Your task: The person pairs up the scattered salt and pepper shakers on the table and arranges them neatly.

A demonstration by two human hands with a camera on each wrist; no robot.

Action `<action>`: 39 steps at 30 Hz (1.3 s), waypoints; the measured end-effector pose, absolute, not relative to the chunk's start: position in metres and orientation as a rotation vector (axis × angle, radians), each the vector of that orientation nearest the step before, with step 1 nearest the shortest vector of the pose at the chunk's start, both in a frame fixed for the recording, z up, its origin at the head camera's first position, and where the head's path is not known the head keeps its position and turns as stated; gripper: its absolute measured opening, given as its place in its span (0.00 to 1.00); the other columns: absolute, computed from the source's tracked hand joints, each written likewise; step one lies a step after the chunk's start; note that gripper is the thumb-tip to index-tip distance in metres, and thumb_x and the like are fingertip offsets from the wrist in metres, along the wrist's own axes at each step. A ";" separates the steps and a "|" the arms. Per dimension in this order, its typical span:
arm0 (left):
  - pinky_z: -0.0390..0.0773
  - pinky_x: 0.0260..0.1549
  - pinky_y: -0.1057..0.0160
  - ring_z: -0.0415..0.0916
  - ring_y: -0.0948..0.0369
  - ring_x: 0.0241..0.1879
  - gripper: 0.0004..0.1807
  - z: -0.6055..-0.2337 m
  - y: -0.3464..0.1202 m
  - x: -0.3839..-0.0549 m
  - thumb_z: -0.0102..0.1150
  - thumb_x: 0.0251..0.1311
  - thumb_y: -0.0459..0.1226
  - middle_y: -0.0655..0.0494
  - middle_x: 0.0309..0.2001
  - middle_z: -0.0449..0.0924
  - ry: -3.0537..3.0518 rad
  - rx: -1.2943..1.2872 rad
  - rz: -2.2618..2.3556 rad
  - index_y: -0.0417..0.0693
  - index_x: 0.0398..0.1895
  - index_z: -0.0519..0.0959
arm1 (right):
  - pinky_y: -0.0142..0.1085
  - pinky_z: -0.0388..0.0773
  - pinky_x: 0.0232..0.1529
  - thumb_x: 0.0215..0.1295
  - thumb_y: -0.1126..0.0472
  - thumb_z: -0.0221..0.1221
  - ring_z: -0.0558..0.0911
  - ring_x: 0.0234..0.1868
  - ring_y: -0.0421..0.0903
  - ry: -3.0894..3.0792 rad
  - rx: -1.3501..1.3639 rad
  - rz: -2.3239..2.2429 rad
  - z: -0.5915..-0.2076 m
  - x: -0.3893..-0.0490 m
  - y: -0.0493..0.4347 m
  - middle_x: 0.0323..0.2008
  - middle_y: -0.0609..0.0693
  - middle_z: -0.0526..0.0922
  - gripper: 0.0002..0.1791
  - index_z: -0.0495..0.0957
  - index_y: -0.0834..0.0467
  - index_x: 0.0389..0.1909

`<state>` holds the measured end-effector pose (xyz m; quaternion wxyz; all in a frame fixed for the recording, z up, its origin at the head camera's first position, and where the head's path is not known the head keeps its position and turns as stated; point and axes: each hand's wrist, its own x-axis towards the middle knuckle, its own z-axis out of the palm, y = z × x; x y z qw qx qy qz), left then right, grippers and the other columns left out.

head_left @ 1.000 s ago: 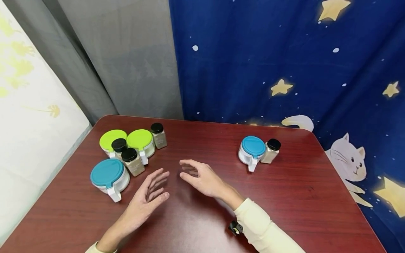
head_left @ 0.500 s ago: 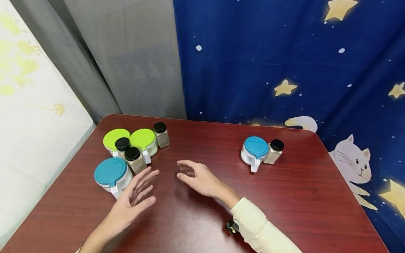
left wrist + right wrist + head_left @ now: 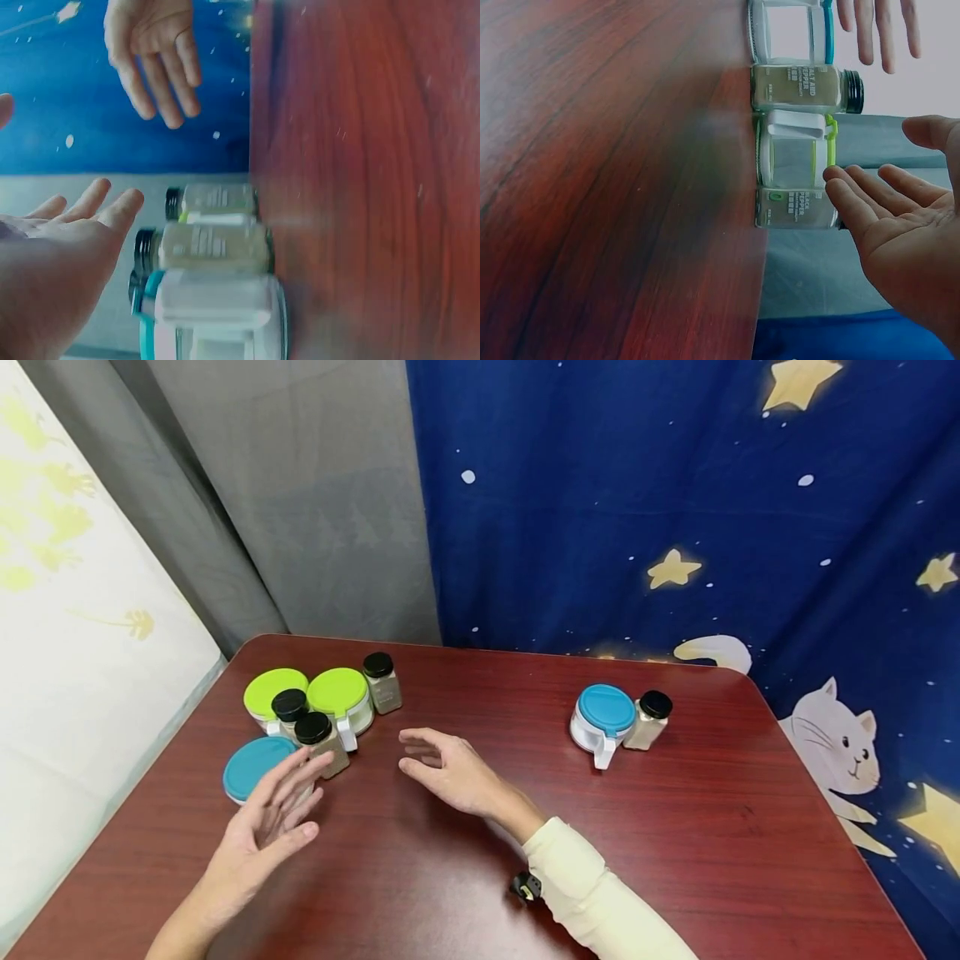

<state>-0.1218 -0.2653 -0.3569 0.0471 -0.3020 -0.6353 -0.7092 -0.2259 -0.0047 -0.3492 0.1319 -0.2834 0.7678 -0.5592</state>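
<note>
My left hand (image 3: pixel 258 839) hovers with fingers extended in front of a blue-lidded seasoning jar (image 3: pixel 255 768), hiding its handle in the head view. Right beside that jar stands a black-capped spice bottle (image 3: pixel 330 758), whose label reads salt and pepper in the right wrist view. My right hand (image 3: pixel 457 777) is held over the table to the right of this group, fingers loosely extended, holding nothing. Behind are two green-lidded jars, one at the left (image 3: pixel 273 693) and one with its handle showing (image 3: pixel 339 693), another black-capped bottle (image 3: pixel 289 704) and a black pepper bottle (image 3: pixel 385 687).
Toward the right of the reddish-brown table (image 3: pixel 712 827), a second blue-lidded jar (image 3: pixel 603 714) stands against a black-capped bottle (image 3: pixel 647 724). A blue star-patterned curtain (image 3: pixel 562 527) and a grey curtain (image 3: pixel 330 527) hang behind the table's far edge.
My left hand has moved left, now overlapping the blue-lidded jar in the head view. My right hand has shifted slightly left. The jars and bottles stand as before.
</note>
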 end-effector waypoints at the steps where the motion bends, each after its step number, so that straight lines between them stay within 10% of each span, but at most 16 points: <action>1: 0.59 0.68 0.59 0.51 0.51 0.76 0.42 -0.356 -0.269 -0.122 0.41 0.60 0.08 0.32 0.76 0.51 -1.879 -0.965 -2.189 0.27 0.78 0.42 | 0.42 0.72 0.63 0.73 0.61 0.61 0.78 0.62 0.54 2.220 -0.827 -1.629 -0.350 -0.227 -0.006 0.63 0.55 0.78 0.23 0.74 0.63 0.66; 26: 0.49 0.73 0.55 0.43 0.40 0.77 0.33 -0.351 -0.332 -0.139 0.08 0.62 0.21 0.23 0.76 0.41 -1.287 -1.309 -2.532 0.16 0.73 0.37 | 0.34 0.72 0.61 0.73 0.61 0.61 0.78 0.62 0.46 2.175 -0.858 -1.595 -0.361 -0.226 -0.045 0.61 0.55 0.79 0.23 0.74 0.63 0.66; 39: 0.45 0.73 0.63 0.36 0.51 0.79 0.35 -0.362 -0.372 -0.149 0.02 0.67 0.28 0.37 0.80 0.40 -1.317 -0.939 -2.697 0.29 0.79 0.38 | 0.30 0.71 0.58 0.74 0.56 0.59 0.74 0.61 0.38 2.531 -1.130 -1.237 -0.357 -0.236 -0.065 0.64 0.44 0.71 0.29 0.68 0.47 0.74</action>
